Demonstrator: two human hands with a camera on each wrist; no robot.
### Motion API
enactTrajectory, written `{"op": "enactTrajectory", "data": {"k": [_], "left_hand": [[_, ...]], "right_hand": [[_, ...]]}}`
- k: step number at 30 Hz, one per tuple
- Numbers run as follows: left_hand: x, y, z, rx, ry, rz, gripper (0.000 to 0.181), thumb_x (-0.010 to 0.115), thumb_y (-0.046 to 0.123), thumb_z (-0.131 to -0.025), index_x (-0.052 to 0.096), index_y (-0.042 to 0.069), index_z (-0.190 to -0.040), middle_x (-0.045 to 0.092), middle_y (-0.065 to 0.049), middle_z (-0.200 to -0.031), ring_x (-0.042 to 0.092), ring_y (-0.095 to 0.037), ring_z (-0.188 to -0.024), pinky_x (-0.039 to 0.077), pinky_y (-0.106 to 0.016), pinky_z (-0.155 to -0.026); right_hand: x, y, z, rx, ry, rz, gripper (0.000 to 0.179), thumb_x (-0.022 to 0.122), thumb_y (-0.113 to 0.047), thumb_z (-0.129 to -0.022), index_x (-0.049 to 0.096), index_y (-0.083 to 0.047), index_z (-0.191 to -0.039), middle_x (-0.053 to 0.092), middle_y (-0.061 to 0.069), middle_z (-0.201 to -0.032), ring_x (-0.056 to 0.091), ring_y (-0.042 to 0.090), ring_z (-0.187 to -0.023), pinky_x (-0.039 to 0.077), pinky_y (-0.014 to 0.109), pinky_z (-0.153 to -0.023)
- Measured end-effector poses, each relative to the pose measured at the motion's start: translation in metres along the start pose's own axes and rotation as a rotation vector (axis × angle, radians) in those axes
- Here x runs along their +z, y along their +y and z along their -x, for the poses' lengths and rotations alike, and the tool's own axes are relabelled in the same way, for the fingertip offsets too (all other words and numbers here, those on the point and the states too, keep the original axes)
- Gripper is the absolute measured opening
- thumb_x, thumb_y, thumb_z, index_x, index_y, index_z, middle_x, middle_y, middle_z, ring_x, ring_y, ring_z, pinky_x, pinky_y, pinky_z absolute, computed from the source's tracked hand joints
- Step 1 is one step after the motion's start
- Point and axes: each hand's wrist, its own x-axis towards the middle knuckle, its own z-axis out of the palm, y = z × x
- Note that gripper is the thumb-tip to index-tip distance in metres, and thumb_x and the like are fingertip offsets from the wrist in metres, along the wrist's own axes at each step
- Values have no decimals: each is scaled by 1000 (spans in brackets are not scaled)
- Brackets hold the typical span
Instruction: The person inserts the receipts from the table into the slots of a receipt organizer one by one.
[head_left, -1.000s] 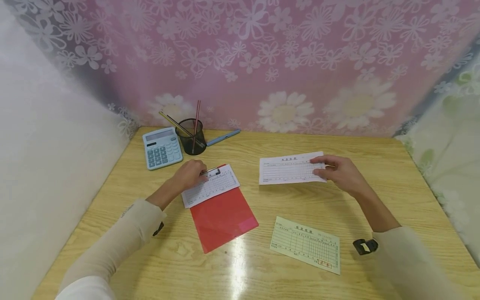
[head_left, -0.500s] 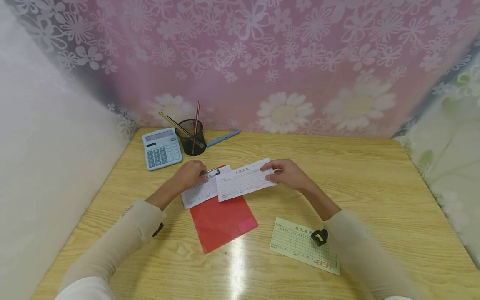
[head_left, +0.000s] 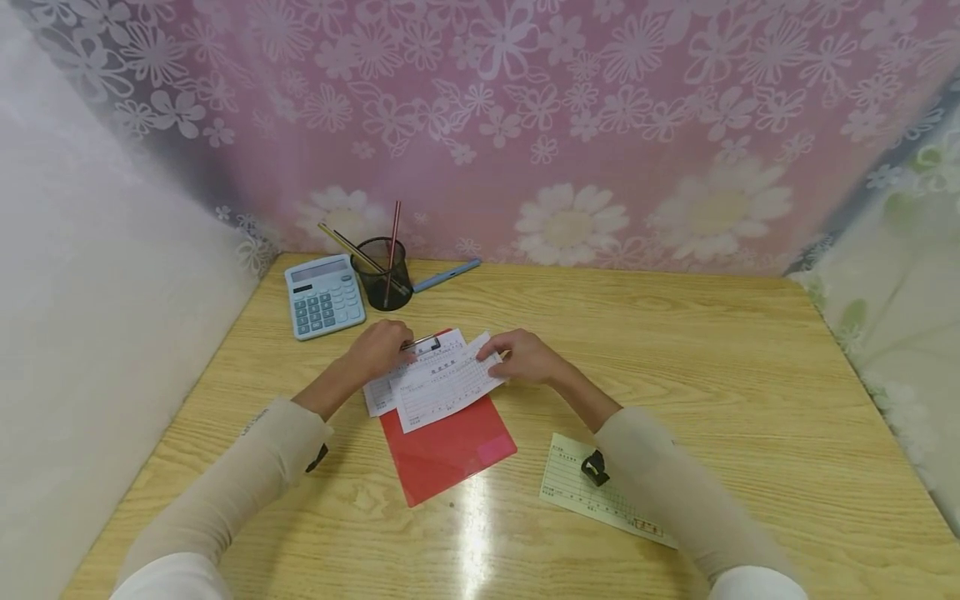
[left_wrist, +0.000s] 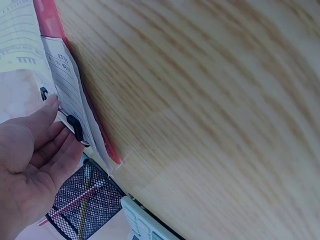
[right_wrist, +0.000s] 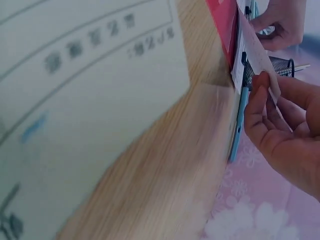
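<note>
A red clipboard (head_left: 450,458) lies tilted on the table, a white printed form (head_left: 379,398) across its upper part. At its top edge my left hand (head_left: 378,350) pinches the metal clip (head_left: 423,342), thumb on one side and fingers on the other, as the left wrist view shows. My right hand (head_left: 525,357) pinches the right end of a second white form (head_left: 438,398) between thumb and fingers. This sheet overlaps the first one over the clipboard, bending slightly. Whether its top edge is under the clip, I cannot tell.
A light green form (head_left: 562,483) lies at the front right, partly under my right forearm. Behind the clipboard stand a blue calculator (head_left: 326,300) and a black mesh pen holder (head_left: 384,287) with pencils. A blue pen (head_left: 447,275) lies beside the holder.
My right hand has carried the second white form leftward from the table's right side to over the clipboard, lapping the first form. My left hand has stayed at the clip.
</note>
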Motion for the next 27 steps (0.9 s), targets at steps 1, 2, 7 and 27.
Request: {"op": "enactTrajectory", "data": {"k": [1, 2, 7, 27], "left_hand": [[0, 0, 0, -1, 1, 2, 15, 74, 16, -81, 66, 5, -76, 63, -7, -75, 48, -14, -64, 40, -29, -62], [0, 0, 0, -1, 2, 4, 15, 75, 16, -81, 66, 5, -76, 62, -7, -75, 47, -14, -64, 40, -28, -61], [0, 1, 1, -4, -1, 2, 18, 75, 16, -81, 63, 5, -73, 60, -7, -73, 45, -15, -63, 37, -28, -60], [2, 1, 0, 53, -32, -105, 15, 73, 17, -83, 67, 3, -82, 60, -8, -79, 59, -22, -73, 48, -36, -67]], "right_hand": [[2, -2, -2, 14, 11, 4, 20, 67, -5, -82, 70, -5, -102, 66, 12, -107, 55, 14, -75, 45, 24, -60], [5, -3, -3, 25, 24, 9, 19, 68, -6, -82, 71, -6, -101, 66, 11, -104, 56, 15, -79, 47, 24, -61], [14, -10, -10, 69, 63, -29, 21, 70, -6, -79, 71, -3, -100, 66, 12, -100, 60, 18, -84, 53, 27, -64], [52, -22, -26, 194, 235, 42, 17, 65, 0, -80, 71, -3, -96, 48, 0, -66, 54, 9, -55, 45, 19, -52]]}}
